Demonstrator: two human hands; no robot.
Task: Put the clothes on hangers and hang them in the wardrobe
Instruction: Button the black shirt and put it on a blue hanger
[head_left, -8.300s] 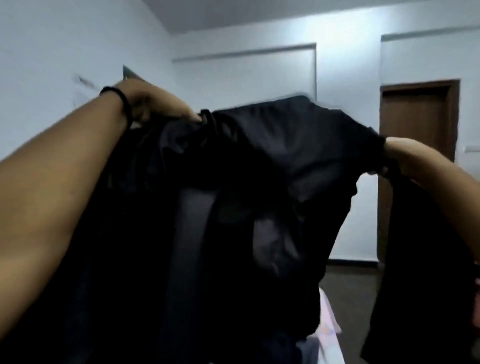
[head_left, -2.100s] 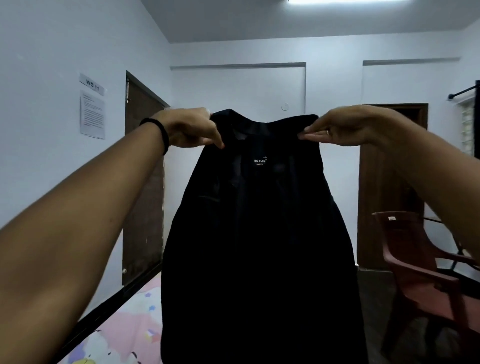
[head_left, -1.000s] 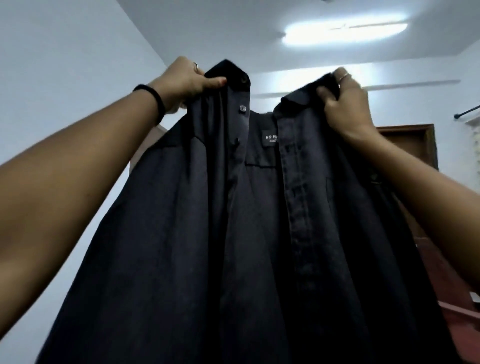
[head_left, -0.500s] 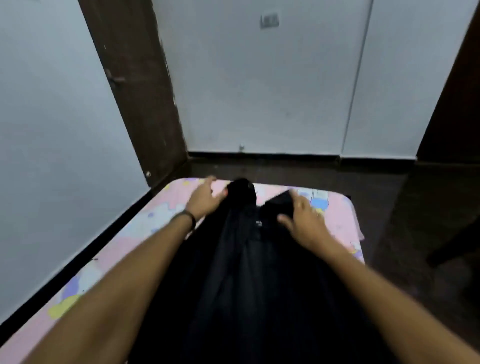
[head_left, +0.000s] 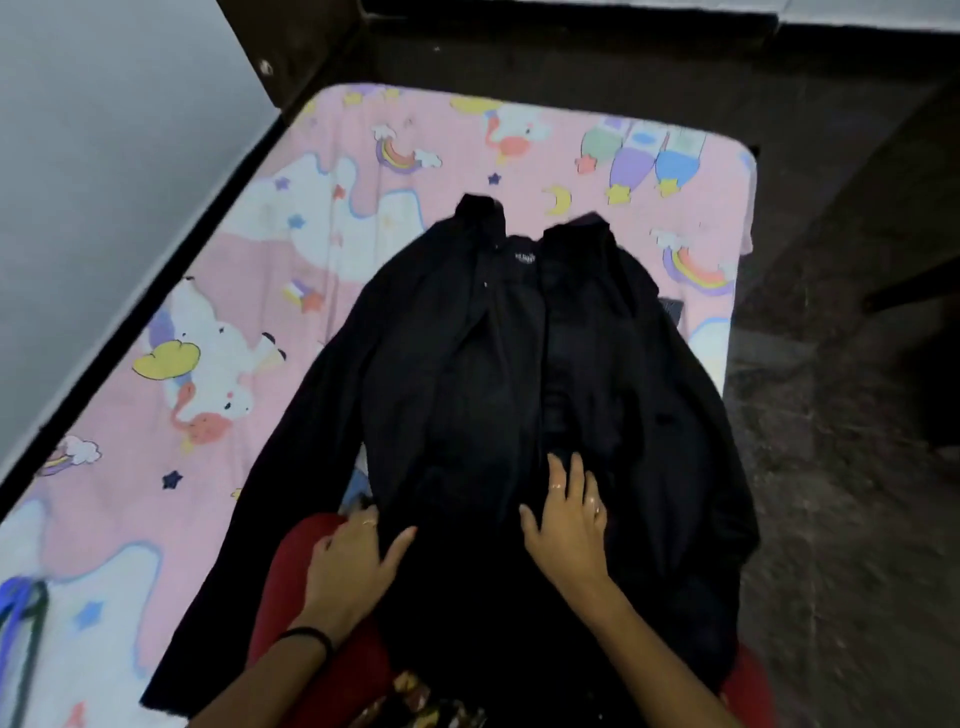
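A black shirt (head_left: 498, 374) lies spread out on the bed (head_left: 291, 249), front side up, with its collar at the far end and its lower part near the person. The bed has a pink sheet with rainbows, stars and unicorns. The shirt front is open a little at the collar, and a small label shows inside.

Both hands lie flat on the lower part of the shirt. The left hand (head_left: 350, 566) rests on the left edge of the shirt front, its fingers straight and spread apart, partly over a red cloth (head_left: 280, 582) that lies under the shirt. The right hand (head_left: 569, 519) presses on the middle of the shirt, near the button strip, with fingers straight and a little apart. Neither hand grips the cloth. The left wrist wears a black band (head_left: 306, 636).
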